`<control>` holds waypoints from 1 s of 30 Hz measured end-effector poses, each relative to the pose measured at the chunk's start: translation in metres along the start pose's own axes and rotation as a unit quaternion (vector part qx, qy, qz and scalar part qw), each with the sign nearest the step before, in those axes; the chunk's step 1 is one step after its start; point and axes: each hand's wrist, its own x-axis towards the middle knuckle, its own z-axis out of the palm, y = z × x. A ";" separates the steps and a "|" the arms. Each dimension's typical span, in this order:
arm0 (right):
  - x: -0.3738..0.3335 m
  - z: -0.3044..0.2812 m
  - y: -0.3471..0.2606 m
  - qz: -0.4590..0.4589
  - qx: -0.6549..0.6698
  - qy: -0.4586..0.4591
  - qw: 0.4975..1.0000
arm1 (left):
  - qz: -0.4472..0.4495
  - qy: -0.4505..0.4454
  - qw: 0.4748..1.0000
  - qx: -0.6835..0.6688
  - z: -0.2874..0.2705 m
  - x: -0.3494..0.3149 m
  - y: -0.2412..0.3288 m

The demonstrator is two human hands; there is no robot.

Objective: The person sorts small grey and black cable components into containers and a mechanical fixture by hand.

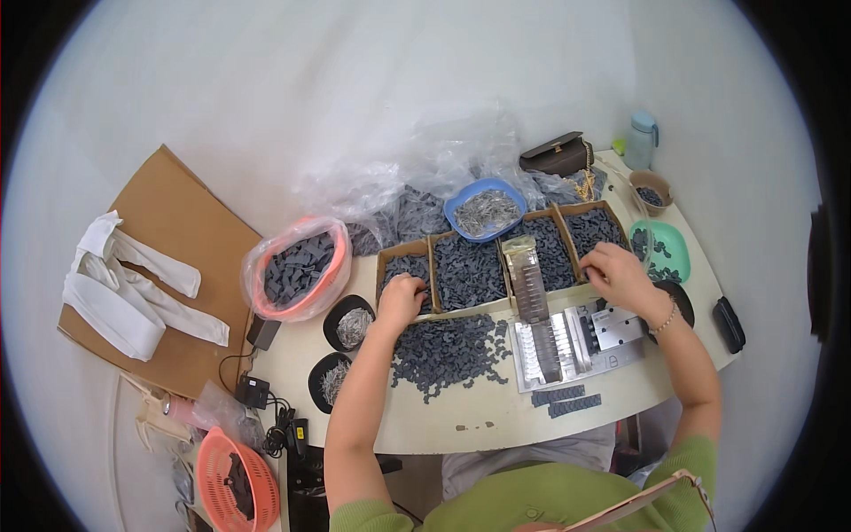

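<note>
My left hand (402, 300) is at the near edge of the leftmost cardboard box (379, 266), its fingers curled down toward the small dark grey pieces (408, 265). My right hand (619, 277) hovers by the near edge of the rightmost box (612, 207), fingers bent and drawn together. What either hand pinches, if anything, is too small to make out. Between them a metal fixture (581, 341) lies on the table, with a clear ribbed strip (529, 288) across its left part. Loose grey pieces (450, 350) are heaped to its left. Two grey linked strips (574, 406) lie in front of it.
A blue bowl (485, 184) of metal pins rests on the boxes. Two black bowls (321, 390) stand left of my forearm, near a bagged pink basket (341, 284). At right are a green tray (681, 253), a cup (654, 211), a bottle (640, 142) and a black case (729, 325).
</note>
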 end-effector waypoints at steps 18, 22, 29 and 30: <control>-0.042 0.035 -0.049 -0.056 0.190 -0.084 0.977 | 0.097 -0.067 0.955 -0.273 0.000 -0.071 0.158; -0.048 0.040 -0.049 -0.063 0.190 -0.111 0.973 | 0.250 0.005 0.963 -0.098 0.027 -0.093 0.187; -0.057 0.053 -0.054 -0.115 0.165 -0.092 0.975 | 0.281 0.016 0.959 0.027 0.026 -0.114 0.205; -0.059 0.056 -0.058 -0.122 0.150 -0.088 0.977 | 0.279 0.014 0.959 0.053 0.027 -0.117 0.209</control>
